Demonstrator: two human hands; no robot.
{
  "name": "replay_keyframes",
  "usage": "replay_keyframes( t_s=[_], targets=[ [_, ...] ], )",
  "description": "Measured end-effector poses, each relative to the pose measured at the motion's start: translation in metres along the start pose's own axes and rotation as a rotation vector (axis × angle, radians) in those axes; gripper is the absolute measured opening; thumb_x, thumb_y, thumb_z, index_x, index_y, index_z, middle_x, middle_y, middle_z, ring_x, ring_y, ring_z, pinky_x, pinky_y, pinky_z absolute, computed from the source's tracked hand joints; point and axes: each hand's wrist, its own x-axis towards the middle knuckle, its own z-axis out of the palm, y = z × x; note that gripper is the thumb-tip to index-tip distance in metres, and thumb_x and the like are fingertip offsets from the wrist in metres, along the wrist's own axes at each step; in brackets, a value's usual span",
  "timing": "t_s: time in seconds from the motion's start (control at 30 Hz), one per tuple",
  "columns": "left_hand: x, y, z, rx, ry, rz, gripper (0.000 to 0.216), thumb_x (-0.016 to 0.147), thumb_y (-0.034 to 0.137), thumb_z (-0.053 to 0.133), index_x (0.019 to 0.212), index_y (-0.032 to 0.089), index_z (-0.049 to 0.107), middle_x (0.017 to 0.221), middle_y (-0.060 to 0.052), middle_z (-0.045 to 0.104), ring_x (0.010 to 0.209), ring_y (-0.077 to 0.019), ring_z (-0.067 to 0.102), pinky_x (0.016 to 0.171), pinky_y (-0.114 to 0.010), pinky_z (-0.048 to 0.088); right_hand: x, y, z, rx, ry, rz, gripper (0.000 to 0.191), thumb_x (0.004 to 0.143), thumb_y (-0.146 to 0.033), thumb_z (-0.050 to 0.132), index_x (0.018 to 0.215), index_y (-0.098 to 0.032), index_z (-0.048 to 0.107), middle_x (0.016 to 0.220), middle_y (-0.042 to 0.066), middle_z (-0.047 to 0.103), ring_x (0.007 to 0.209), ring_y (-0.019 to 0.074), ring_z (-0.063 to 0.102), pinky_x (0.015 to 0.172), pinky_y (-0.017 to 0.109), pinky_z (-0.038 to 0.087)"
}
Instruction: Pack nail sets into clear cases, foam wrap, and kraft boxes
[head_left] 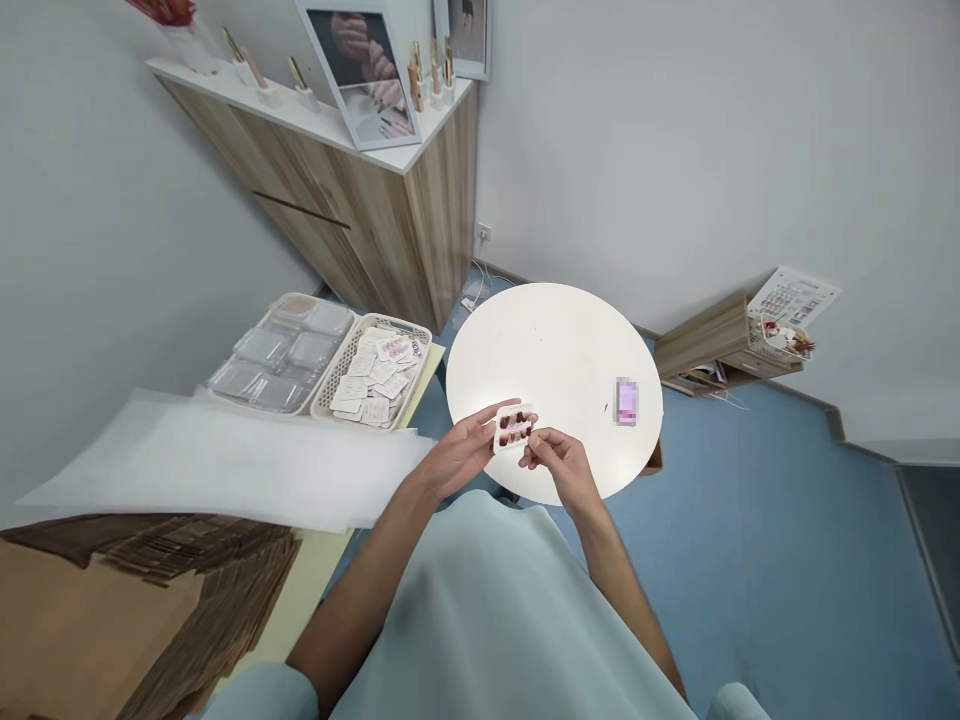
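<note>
A small white card of dark red press-on nails [514, 428] is held over the near edge of a round white table [551, 350]. My left hand [469, 445] grips its left side, thumb on top and fingers curled beneath. My right hand [559, 458] pinches the card's right edge with closed fingertips. Both forearms reach out over my pale green clothing.
A small pink-purple object [627, 401] lies on the table's right side. To the left stand a white basket of nail cards [375, 375], a clear plastic tray [281, 355], white foam sheets [225, 460] and stacked cardboard [150, 600]. A wooden cabinet [360, 200] stands behind; low wooden shelves [712, 350] at right.
</note>
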Motion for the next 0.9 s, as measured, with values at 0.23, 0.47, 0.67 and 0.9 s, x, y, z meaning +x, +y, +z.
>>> replay_keyframes(
  t_s=[0.23, 0.47, 0.67, 0.9],
  targets=[
    [0.003, -0.010, 0.004, 0.087, 0.234, 0.061, 0.076, 0.095, 0.061, 0.095, 0.154, 0.019, 0.075, 0.155, -0.021, 0.076, 0.151, -0.0398, 0.069, 0.134, -0.056, 0.045, -0.009, 0.005, 0.013, -0.320, 0.302, -0.212, 0.034, 0.098, -0.058, 0.081, 0.098, -0.024, 0.082, 0.097, 0.006, 0.083, 0.086, 0.0219, 0.078, 0.081, 0.037, 0.064],
    [0.004, -0.017, 0.017, 0.331, 0.347, 0.136, 0.083, 0.092, 0.064, 0.095, 0.157, 0.020, 0.068, 0.164, -0.021, 0.071, 0.151, -0.0380, 0.070, 0.133, -0.056, 0.051, -0.023, 0.001, 0.035, -0.602, 0.300, -0.498, 0.020, 0.108, -0.041, 0.072, 0.097, -0.025, 0.080, 0.092, 0.004, 0.082, 0.082, 0.0200, 0.077, 0.076, 0.036, 0.064],
    [0.005, -0.029, 0.015, 0.404, 0.430, 0.237, 0.077, 0.089, 0.064, 0.094, 0.149, 0.020, 0.073, 0.155, -0.020, 0.075, 0.146, -0.0354, 0.072, 0.128, -0.053, 0.056, -0.023, 0.008, 0.030, -0.608, 0.424, -0.476, 0.023, 0.105, -0.040, 0.069, 0.090, -0.026, 0.076, 0.087, 0.004, 0.080, 0.075, 0.0195, 0.074, 0.074, 0.037, 0.063],
    [-0.001, -0.022, 0.004, 0.334, 0.548, 0.228, 0.058, 0.080, 0.057, 0.102, 0.120, 0.019, 0.086, 0.107, -0.009, 0.081, 0.104, -0.0241, 0.078, 0.096, -0.040, 0.066, -0.017, -0.001, 0.003, -0.191, 0.273, -0.095, 0.035, 0.088, -0.059, 0.088, 0.087, -0.025, 0.079, 0.080, 0.003, 0.079, 0.076, 0.0227, 0.079, 0.074, 0.038, 0.063]
  ],
)
